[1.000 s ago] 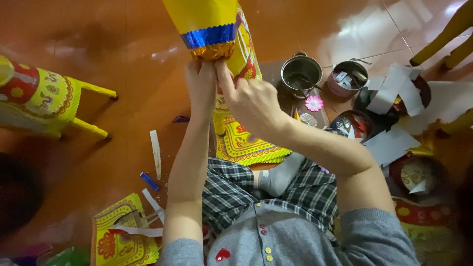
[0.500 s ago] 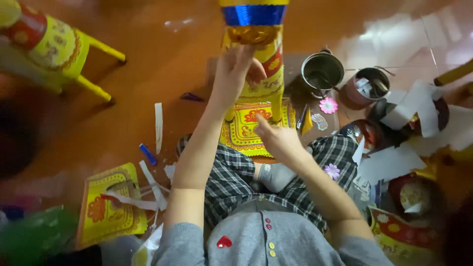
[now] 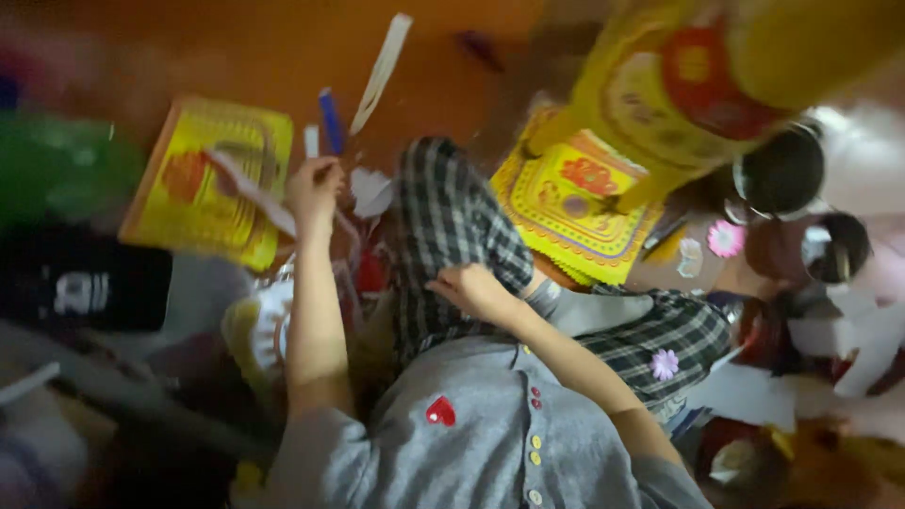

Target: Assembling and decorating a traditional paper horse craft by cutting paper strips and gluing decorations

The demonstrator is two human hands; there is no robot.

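Observation:
The view is blurred. My left hand (image 3: 316,184) reaches down to the floor beside my checked trouser leg (image 3: 452,231). Its fingers curl at a white paper strip (image 3: 247,193) that lies across a yellow decorated sheet (image 3: 203,179); the blur hides whether it grips the strip. My right hand (image 3: 471,287) rests on the checked trouser leg with nothing in it. A tall yellow paper piece with red and blue print (image 3: 679,85) stands free at the upper right, away from both hands.
A second yellow patterned sheet (image 3: 575,203) lies by my knee. A blue stick (image 3: 330,121) and a long white strip (image 3: 382,71) lie on the orange floor. Two metal pots (image 3: 782,174) and a pink paper flower (image 3: 726,238) are at the right, with a black object (image 3: 85,287) at the left.
Both hands have let go of the tall yellow paper piece and come down. The left one went to the strips on the floor, the right one to my leg. The view swung left and down.

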